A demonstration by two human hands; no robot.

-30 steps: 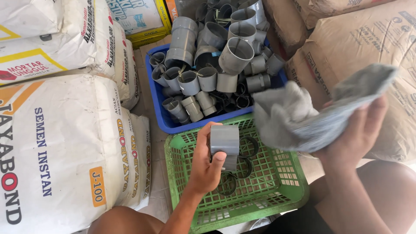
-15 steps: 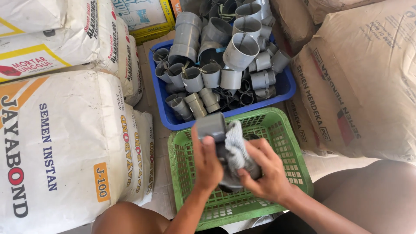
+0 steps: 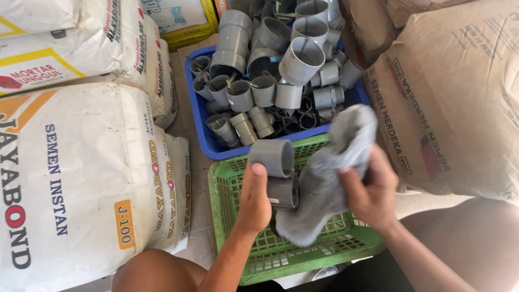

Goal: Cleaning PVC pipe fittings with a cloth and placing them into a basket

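Fitting (image 3: 277, 172) in left hand (image 3: 254, 197) | cloth (image 3: 330, 173) in right hand (image 3: 370, 192)

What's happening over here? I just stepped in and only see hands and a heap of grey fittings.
A person sits over a green basket, seen from their own head camera. The left hand holds a grey pipe fitting, and the right hand presses a grey cloth against it. Just beyond, a blue bin is heaped with more grey pipe fittings. White cement sacks are stacked on the left and brown sacks on the right.
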